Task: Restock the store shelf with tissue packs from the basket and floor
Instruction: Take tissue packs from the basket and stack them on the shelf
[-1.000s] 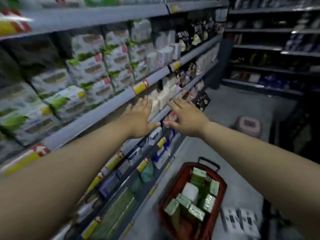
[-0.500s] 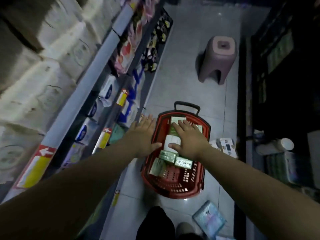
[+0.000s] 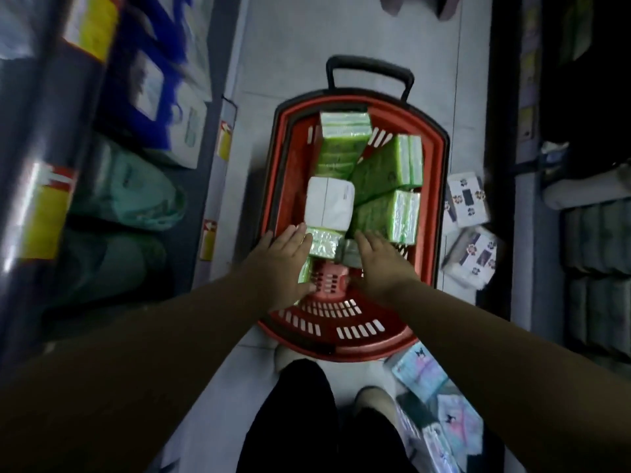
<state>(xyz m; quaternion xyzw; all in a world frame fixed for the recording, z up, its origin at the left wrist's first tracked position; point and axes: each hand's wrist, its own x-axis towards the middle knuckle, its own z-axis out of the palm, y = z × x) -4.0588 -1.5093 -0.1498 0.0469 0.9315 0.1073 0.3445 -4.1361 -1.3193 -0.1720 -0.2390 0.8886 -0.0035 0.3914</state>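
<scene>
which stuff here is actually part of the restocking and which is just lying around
Part of the job:
red basket
green tissue packs and white pack inside it
printed packs on the floor
shelf
left hand and right hand, at the basket's near packs

Just lying about:
pink stool, top edge
pale green bag low on the shelving

A red slotted plastic basket (image 3: 440, 186) with a black handle stands on the floor; inside, shiny green-wrapped tissue packs (image 3: 345, 138) lie tilted at its 12, 2 and 3 o'clock, a white square pack (image 3: 329, 208) at centre, a smaller green pack (image 3: 322, 242) at 7 o'clock; white printed packs (image 3: 466, 199) lie on the floor at the basket's 3 o'clock, pastel blue-pink packs (image 3: 420, 373) at 5 o'clock; the grey metal store shelf (image 3: 58, 97) stands at 9 o'clock.
</scene>
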